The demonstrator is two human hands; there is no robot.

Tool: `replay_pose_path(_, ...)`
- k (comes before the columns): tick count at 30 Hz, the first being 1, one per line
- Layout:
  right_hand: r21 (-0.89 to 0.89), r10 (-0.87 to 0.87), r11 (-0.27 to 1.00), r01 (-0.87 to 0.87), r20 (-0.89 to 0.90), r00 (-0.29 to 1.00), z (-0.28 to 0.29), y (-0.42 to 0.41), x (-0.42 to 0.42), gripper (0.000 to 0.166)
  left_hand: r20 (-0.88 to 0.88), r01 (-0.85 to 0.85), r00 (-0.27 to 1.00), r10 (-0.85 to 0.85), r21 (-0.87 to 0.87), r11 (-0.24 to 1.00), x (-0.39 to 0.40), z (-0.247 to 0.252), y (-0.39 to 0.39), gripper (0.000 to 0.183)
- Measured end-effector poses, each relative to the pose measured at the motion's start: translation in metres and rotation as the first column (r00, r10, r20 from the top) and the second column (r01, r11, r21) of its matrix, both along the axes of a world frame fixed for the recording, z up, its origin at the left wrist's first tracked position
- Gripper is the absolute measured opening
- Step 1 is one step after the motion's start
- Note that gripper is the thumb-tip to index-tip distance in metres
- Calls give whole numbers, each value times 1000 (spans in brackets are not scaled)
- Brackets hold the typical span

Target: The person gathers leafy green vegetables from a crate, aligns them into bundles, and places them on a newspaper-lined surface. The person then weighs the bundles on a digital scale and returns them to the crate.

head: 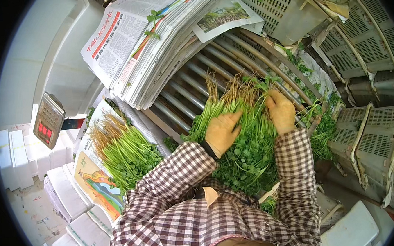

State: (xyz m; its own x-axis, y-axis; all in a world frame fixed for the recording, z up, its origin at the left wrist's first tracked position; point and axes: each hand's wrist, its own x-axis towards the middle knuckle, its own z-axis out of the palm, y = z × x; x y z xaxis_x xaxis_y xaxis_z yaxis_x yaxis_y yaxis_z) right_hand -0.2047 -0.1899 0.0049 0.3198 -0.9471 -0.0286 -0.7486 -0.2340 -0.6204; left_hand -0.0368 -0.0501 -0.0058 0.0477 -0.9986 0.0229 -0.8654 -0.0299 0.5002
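A large bunch of cilantro [249, 153] with pale roots lies before me, roots pointing away from me over the metal bars. My left hand [223, 131] rests on its stems, fingers partly spread; whether it grips any of them is unclear. At the bunch's right side, my right hand [280, 111] has its thumb and fingers closed on cilantro stems near the roots. A second rooted cilantro bunch [128, 154] lies to the left on a sheet of newspaper [89, 168]. Beyond my hands a thick stack of newspapers [125, 49] carries a loose cilantro sprig [152, 24].
Metal bars [185, 90] form a rack under the bunch. At the left stands a scale display [49, 120] with red digits, above white foam boxes [67, 195]. Perforated plastic crates [370, 139] line the right side, with more cilantro [323, 139] beside them.
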Motion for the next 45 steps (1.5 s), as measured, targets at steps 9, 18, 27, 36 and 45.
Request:
replay_pose_path(9, 204, 250, 961, -188, -342, 906, -4, 16, 53, 39, 67, 74, 995, -75, 20, 997, -12, -13, 11, 62)
replay_pose_path(18, 480, 132, 873, -81, -72, 989, 23, 12, 21, 43, -49, 307, 946, -320, -170, 936, -16, 2, 1, 21)
replay_pose_path(27, 167, -29, 985, 37, -50, 998, -13, 19, 1, 28, -178, 280, 931, -319, -215, 936, -20, -12, 19, 25)
replay_pose_path(36, 244, -505, 726, 643, 824, 257, 37, 0, -223, 36, -324, -4, 940, -104, -315, 949, 27, 52, -24, 33)
replay_pose_path(45, 403, -485, 828, 389, 864, 137, -6, 13, -227, 20, -127, 649, 757, -641, 29, 760, -124, 37, -30, 53)
